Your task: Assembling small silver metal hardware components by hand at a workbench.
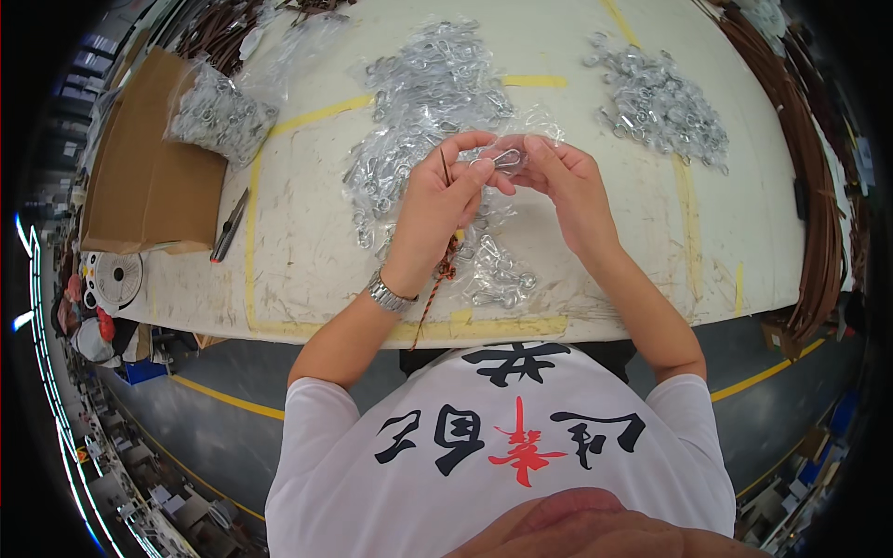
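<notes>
Above the near middle of the table, my two hands meet at a small silver metal hook [507,159]. My left hand [439,197], with a metal watch on its wrist, pinches one end of it. A clear plastic bag [532,125] is gripped in my right hand [575,186], and the hook lies against or inside it; I cannot tell which. A thin brown cord shows by the left fingers, and a braided orange-brown cord [433,296] hangs down below that hand. Just below my hands lie several bagged metal hooks [502,279].
A large pile of bagged metal hooks [433,79] spreads behind my hands; another pile [662,98] lies right. On the left are a cardboard box [153,167], a filled clear bag [219,112], a utility knife [230,226] and a small fan [117,279]. Brown strips [819,214] line the right edge.
</notes>
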A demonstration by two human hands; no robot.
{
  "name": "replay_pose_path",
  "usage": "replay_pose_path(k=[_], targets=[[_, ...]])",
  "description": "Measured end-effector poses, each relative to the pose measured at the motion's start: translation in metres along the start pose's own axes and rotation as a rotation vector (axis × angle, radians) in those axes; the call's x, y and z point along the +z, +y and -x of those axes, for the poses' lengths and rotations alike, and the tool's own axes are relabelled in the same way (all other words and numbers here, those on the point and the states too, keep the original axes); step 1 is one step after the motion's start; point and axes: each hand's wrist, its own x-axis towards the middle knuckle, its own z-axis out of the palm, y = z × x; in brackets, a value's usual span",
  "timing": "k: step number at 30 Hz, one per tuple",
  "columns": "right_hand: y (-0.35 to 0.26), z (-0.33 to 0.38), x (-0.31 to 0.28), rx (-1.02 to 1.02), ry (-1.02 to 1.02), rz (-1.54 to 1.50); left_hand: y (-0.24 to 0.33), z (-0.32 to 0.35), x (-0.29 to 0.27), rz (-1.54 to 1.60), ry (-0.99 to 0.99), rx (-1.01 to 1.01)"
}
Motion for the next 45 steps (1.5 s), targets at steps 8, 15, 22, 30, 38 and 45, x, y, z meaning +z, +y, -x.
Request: replay_pose_path(k=[8, 15, 22, 30, 38, 45], targets=[[0.015, 0.002, -0.002, 0.157, -0.032, -0.177, -0.002, 0.005, 0.010, 0.078, 0.060, 0.056], [0.018, 0.008, 0.012, 0.169, 0.031, -0.145, -0.004, 0.010, 0.018, -0.043, 0.091, 0.081], [0.005, 0.002, 0.007, 0.144, -0.028, -0.094, 0.018, -0.005, -0.020, -0.142, -0.051, 0.013], [0.005, -0.007, -0.013, 0.382, -0.380, -0.034, 0.017, -0.007, -0.020, -0.044, -0.122, -0.095], [0.010, 0.011, 0.013, -0.589, -0.028, 1.138, 0.008, -0.005, -0.010, -0.340, 0.086, 0.053], [-0.011, -0.002, -0.009, 0.078, -0.257, 0.495, 0.011, 0.001, -0.005, -0.346, -0.020, 0.236]])
